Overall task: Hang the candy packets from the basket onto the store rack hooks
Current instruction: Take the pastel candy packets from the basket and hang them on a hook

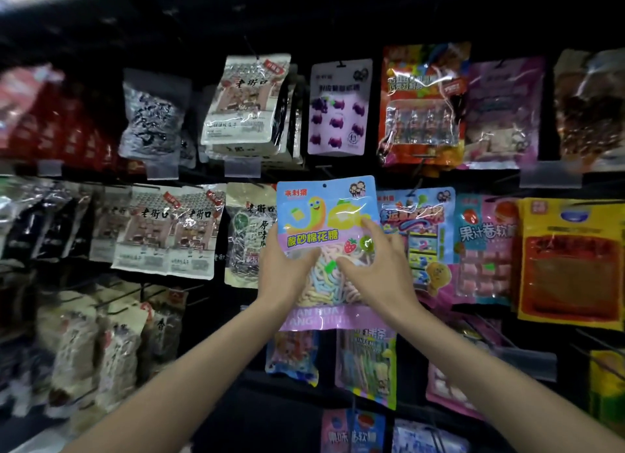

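Gleaming blue-pink candy packet (326,215), upright.

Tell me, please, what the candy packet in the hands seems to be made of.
The candy packet looks like glossy printed plastic film: bright glare streaks cross its front, and a clear lower window shows the pastel candy strips inside.

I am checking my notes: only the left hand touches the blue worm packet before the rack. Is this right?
Wrong: the head view shows both hands on the blue worm packet; the left hand grips its left edge, the right hand lies on its front.
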Action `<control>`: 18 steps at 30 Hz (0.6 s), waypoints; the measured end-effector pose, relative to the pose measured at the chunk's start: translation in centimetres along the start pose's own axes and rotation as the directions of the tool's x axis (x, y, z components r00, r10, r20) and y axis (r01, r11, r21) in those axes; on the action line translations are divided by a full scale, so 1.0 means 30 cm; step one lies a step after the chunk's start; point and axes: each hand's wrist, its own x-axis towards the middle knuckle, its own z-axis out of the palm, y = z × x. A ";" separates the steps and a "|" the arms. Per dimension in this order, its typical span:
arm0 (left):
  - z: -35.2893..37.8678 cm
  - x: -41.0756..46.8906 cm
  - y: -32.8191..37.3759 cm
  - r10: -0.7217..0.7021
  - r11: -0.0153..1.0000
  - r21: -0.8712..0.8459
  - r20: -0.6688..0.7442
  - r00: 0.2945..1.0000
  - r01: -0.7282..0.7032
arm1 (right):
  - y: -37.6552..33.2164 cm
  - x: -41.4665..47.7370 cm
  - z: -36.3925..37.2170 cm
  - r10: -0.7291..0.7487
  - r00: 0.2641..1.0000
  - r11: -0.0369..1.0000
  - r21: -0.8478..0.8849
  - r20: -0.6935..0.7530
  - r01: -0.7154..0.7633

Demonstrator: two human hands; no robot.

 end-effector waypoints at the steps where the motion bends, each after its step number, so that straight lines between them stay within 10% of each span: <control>1: 0.002 0.008 0.015 0.010 1.000 -0.012 -0.004 1.000 -0.010 | -0.003 0.017 0.002 0.004 1.000 1.000 -0.005 -0.002 -0.004; 18: 0.026 0.099 -0.024 -0.053 0.998 -0.022 -0.008 0.999 0.052 | 0.020 0.093 0.052 0.104 0.994 0.993 -0.066 0.021 -0.102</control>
